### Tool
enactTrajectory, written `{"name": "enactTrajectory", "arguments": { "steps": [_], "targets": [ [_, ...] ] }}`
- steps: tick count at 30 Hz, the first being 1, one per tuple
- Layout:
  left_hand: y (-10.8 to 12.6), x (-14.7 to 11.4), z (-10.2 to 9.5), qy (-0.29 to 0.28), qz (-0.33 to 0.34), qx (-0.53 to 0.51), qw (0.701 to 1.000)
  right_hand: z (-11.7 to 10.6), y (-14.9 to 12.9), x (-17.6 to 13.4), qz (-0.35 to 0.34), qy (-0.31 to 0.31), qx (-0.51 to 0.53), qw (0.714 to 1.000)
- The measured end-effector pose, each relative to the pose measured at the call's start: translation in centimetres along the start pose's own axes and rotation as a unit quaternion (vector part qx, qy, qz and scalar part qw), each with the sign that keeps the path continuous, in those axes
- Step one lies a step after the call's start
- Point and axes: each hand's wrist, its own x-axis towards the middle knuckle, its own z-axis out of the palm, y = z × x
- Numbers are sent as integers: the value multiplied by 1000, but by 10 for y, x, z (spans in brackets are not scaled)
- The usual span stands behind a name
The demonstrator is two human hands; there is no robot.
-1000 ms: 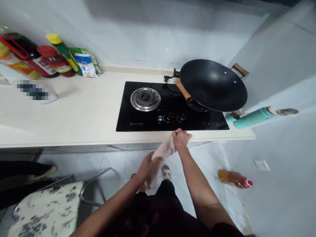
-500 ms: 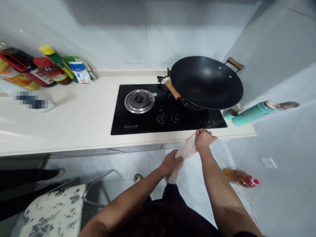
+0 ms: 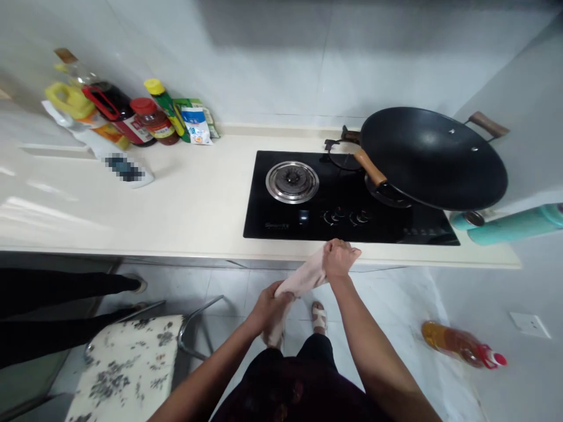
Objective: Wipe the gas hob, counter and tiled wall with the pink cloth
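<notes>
View swung left, hands (image 3: 303, 287) wringing cloth (image 3: 301, 278), cream countertop (image 3: 185, 205)

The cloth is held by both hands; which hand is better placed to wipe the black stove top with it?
Probably the right hand. It grips the upper end of the cloth at the counter's front edge, just before the stove top. The left hand holds the lower end, below counter level.

It was a home kitchen: a pale countertop (image 3: 185, 205) ran along a white tiled wall, with a black glass gas hob (image 3: 347, 202) set into it and a dark wok (image 3: 433, 158) on the right burner. Sauce and oil bottles (image 3: 132, 114) stood at the back, a patterned chair (image 3: 127, 363) on the tiled floor
</notes>
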Motion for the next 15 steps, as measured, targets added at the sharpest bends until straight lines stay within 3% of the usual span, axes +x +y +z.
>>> {"name": "enactTrajectory", "arguments": {
  "steps": [6, 15],
  "targets": [
    [-33, -17, -62, 58, -16, -61, 996, 18, -80, -23, -86, 32, 29, 995],
    [-51, -31, -92, 121, -39, -151, 980, 34, -137, -39, -176, 11, 32, 984]
  ]
}}
